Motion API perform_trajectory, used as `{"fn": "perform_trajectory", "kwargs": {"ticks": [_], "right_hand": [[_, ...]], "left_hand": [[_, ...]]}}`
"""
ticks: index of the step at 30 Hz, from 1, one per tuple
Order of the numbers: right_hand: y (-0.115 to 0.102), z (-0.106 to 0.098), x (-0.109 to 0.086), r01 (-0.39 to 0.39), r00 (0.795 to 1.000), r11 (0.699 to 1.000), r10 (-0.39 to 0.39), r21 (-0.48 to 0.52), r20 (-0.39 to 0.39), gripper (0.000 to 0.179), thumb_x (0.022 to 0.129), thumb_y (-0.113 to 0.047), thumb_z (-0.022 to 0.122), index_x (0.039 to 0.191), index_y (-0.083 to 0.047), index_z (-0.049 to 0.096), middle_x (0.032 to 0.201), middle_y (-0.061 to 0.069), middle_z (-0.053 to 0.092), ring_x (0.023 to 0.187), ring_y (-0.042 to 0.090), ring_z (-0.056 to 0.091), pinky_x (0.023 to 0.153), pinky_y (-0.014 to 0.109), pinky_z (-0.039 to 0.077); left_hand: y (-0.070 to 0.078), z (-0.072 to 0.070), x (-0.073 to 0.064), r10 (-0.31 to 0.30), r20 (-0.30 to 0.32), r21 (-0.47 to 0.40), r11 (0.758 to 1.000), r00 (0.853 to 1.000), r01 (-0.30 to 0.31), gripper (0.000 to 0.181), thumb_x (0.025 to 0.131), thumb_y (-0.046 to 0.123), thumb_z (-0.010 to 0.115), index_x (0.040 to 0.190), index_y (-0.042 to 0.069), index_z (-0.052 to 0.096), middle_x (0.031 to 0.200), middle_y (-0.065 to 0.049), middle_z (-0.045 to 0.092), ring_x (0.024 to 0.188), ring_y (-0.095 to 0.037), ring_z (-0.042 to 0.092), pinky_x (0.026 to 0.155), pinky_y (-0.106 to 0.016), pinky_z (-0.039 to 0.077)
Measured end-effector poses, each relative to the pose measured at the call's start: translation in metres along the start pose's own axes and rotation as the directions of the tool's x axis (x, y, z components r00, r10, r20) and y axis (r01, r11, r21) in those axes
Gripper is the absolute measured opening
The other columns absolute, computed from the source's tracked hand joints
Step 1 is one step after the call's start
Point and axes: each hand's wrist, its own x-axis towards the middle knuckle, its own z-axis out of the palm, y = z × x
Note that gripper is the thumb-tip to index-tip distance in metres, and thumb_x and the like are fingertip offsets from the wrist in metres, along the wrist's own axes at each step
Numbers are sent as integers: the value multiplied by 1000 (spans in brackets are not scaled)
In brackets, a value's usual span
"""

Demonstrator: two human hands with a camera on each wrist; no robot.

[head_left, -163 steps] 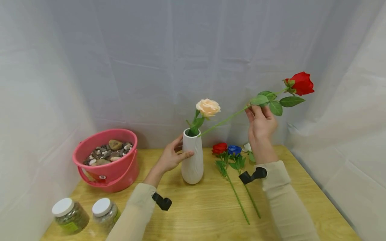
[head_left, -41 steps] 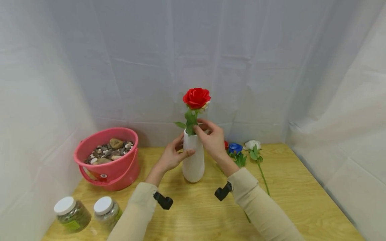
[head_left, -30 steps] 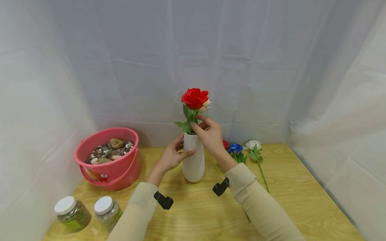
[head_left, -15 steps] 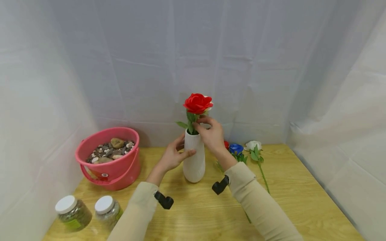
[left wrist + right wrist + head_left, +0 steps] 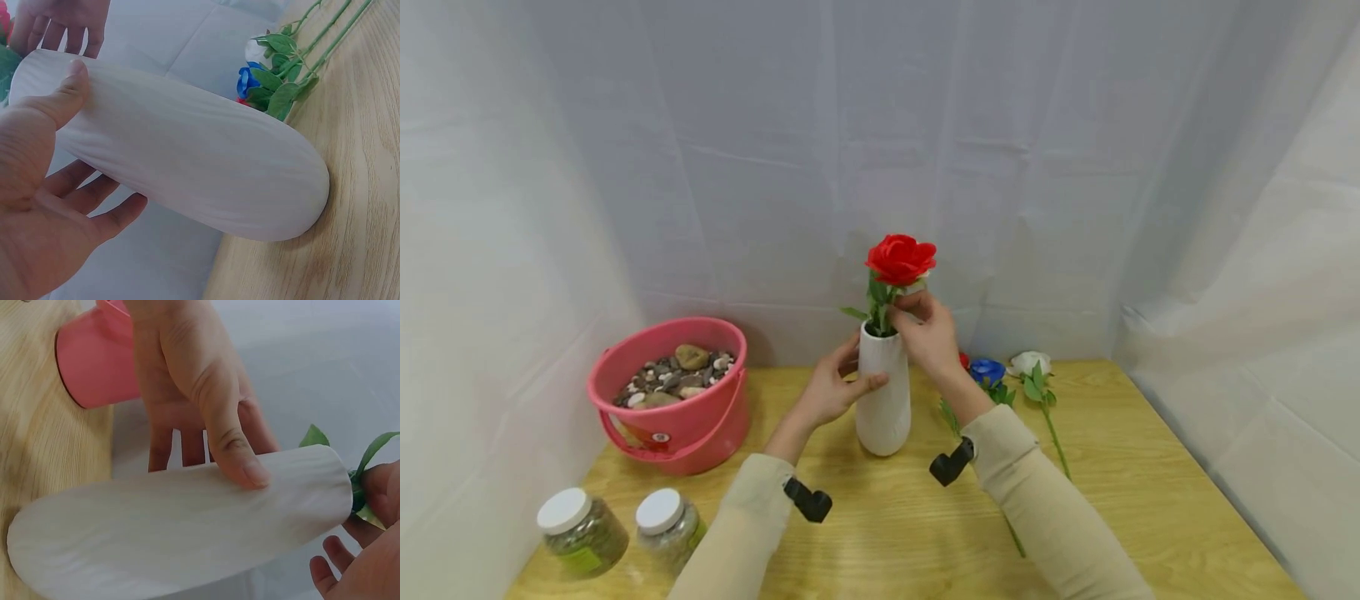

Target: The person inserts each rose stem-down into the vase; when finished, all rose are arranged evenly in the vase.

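Note:
A white ribbed vase (image 5: 883, 408) stands upright on the wooden table. My left hand (image 5: 831, 389) grips its upper part, the thumb across the near side and the fingers around the left side. The red rose (image 5: 901, 260) is upright, its stem going into the vase mouth. My right hand (image 5: 928, 337) pinches the stem and leaves just above the rim, as the right wrist view also shows with green leaves (image 5: 359, 490) at the fingertips. Behind the red bloom, the peach rose is mostly hidden; only a pale edge shows.
Right of the vase lie a blue rose (image 5: 987, 372), a white rose (image 5: 1030, 363) and a second red rose (image 5: 963, 360), partly behind my right arm. A pink bucket (image 5: 692, 437) of stones stands left. Two lidded jars (image 5: 583, 537) are at front left.
The red rose, earlier held out at the right, has come into the vase in front of the peach one. Lately its bloom shifts slightly right and down. My left hand stays on the vase.

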Motion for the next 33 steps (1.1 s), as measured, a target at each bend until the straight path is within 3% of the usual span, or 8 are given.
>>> {"fn": "perform_trajectory", "kwargs": {"ticks": [5, 9, 13, 16, 20, 25, 33], "right_hand": [[2, -14, -4, 19, 998, 999, -16, -39, 57, 26, 98, -21, 74, 117, -4, 75, 129, 14, 75, 127, 29, 67, 106, 50, 56], [8, -37, -7, 26, 996, 998, -21, -59, 84, 33, 98, -25, 76, 126, -7, 74, 133, 12, 74, 128, 28, 66, 106, 46, 56], [19, -70, -9, -8, 997, 998, 12, -57, 75, 38, 100, -28, 75, 131, -7, 72, 136, 15, 71, 127, 26, 65, 100, 35, 56], [30, -96, -11, -55, 997, 996, 59, -63, 56, 41, 101, -31, 74, 134, -7, 70, 137, 13, 71, 123, 17, 65, 95, 24, 54], [48, -128, -14, -102, 994, 993, 104, -59, 16, 44, 101, -31, 74, 136, -5, 67, 126, 0, 74, 110, 3, 67, 87, 17, 55], [69, -164, -23, -147, 989, 987, 147, -71, -3, 46, 102, -27, 72, 139, 0, 63, 107, -23, 69, 97, -4, 66, 79, 18, 57], [99, -203, -36, -252, 967, 949, 253, -187, -22, 46, 104, -24, 67, 141, 3, 61, 97, -22, 68, 88, -2, 64, 73, 20, 57]], "left_hand": [[1, 0, -1, -3, -3, 0, 1000, 1000, 3, 85, 98, 16, 78, 168, 16, 30, 155, -25, 54, 140, -46, 56, 117, -61, 45], [1, 0, -1, -1, -2, 11, 1000, 1000, 1, 86, 97, 16, 78, 168, 14, 29, 155, -27, 53, 140, -47, 56, 115, -61, 47], [-1, 0, -1, 18, -3, 12, 1000, 1000, -18, 85, 97, 13, 78, 167, 10, 30, 154, -28, 54, 138, -48, 56, 112, -61, 50], [-2, 1, -1, 31, -6, 14, 999, 1000, -30, 85, 96, 10, 78, 166, 7, 30, 152, -30, 55, 137, -49, 57, 111, -61, 51], [-1, 0, -1, 21, -3, 19, 1000, 1000, -21, 85, 96, 11, 78, 166, 7, 31, 151, -30, 56, 137, -49, 58, 111, -60, 51], [-2, -2, 1, 9, 0, 32, 999, 1000, -9, 85, 97, 17, 78, 167, 9, 30, 151, -29, 55, 138, -48, 57, 112, -59, 50], [-2, -1, 2, -9, 2, 21, 1000, 1000, 9, 86, 97, 18, 79, 167, 10, 29, 152, -29, 55, 138, -49, 56, 110, -58, 53]]}}
